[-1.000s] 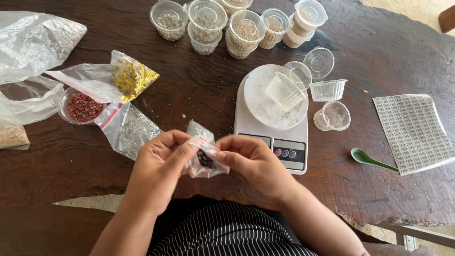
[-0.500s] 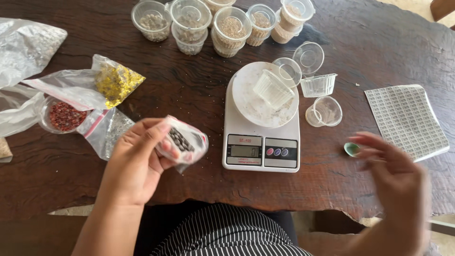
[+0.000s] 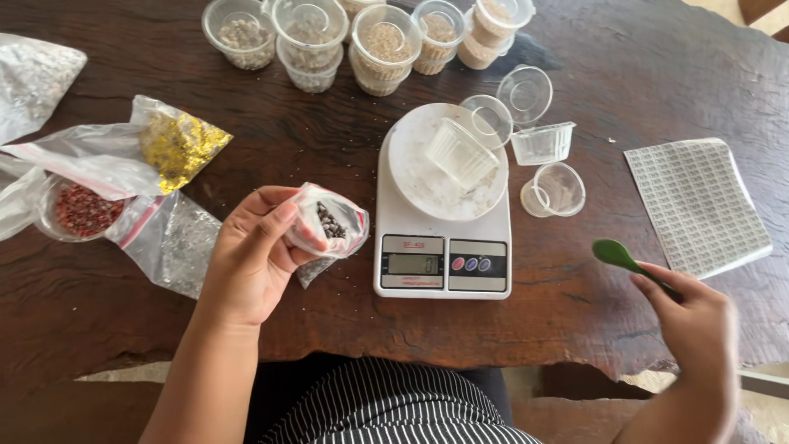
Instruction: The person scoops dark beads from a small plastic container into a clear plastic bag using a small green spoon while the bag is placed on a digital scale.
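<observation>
My left hand holds a small clear plastic bag with dark seeds inside, its mouth open toward the right, just left of a white kitchen scale. A clear empty plastic cup lies tilted on the scale's round pan. My right hand is at the lower right, above the table's front edge, and grips a small green spoon by its handle, the bowl pointing up and left.
Several clear cups of seeds stand at the back. Loose cups and lids lie right of the scale. A sheet of small labels is at far right. Bags of yellow, red and grey seeds lie left.
Both hands held the seed bag a second ago. My right hand let go, reached right to the green spoon and now holds it lifted. My left hand keeps the bag.
</observation>
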